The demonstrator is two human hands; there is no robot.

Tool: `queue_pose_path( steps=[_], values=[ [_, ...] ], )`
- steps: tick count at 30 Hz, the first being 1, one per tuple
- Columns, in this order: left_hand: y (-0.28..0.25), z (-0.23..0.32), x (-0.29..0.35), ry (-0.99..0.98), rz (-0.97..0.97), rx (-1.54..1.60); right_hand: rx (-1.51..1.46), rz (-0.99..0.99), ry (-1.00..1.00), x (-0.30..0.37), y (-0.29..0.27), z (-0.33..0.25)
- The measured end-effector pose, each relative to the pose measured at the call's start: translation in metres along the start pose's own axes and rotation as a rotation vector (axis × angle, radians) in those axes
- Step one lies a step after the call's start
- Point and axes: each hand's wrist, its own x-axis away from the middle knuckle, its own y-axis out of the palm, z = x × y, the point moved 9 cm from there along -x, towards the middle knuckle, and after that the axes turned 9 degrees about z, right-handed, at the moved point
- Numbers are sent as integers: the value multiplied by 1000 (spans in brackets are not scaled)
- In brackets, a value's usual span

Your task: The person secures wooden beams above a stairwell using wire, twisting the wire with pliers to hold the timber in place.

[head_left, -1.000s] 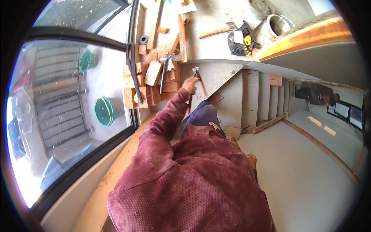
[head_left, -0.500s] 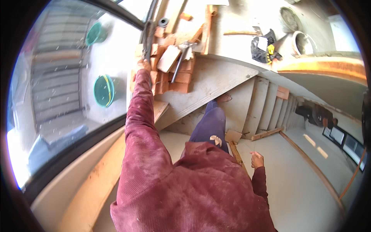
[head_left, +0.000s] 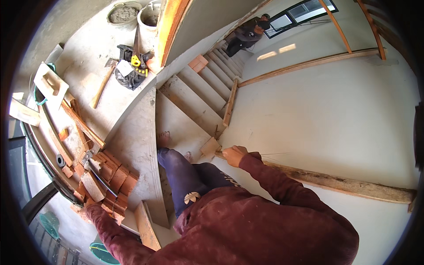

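At the lower left, my left hand (head_left: pixel 85 212) is closed around the dark window frame (head_left: pixel 67 191), right beside a stack of red bricks (head_left: pixel 119 177). A hammer (head_left: pixel 102 177) with a dark handle lies across the bricks, next to a pale broken block (head_left: pixel 92 186). My right hand (head_left: pixel 235 155) is wrapped over the upper end of a wooden rail (head_left: pixel 327 179) that runs along the white wall. My bare feet stand on a concrete stair tread (head_left: pixel 181 110).
Concrete stairs (head_left: pixel 207 81) descend toward another person (head_left: pixel 249 34) at the far end. A brick piece (head_left: pixel 198 63) sits on one step. On the landing lie an axe (head_left: pixel 103 86), a black bag (head_left: pixel 128 79), wood strips (head_left: pixel 84 123) and mortar buckets (head_left: pixel 125 14). Green buckets (head_left: pixel 104 252) stand beyond the window.
My view has turned to the right, bringing the bricks to the lower left. My right hand, earlier raised by the wall, now rests on the rail. The left stays at the window frame.
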Motion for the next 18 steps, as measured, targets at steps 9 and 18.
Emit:
queue_pose_path(
  steps=[9, 18],
  values=[
    [111, 322, 454, -508, -1611, 599, -246, 643, -262, 47, -209, -62],
    [102, 546, 523, -403, -1414, 920, -89, 887, -319, 121, -250, -55]
  ],
)
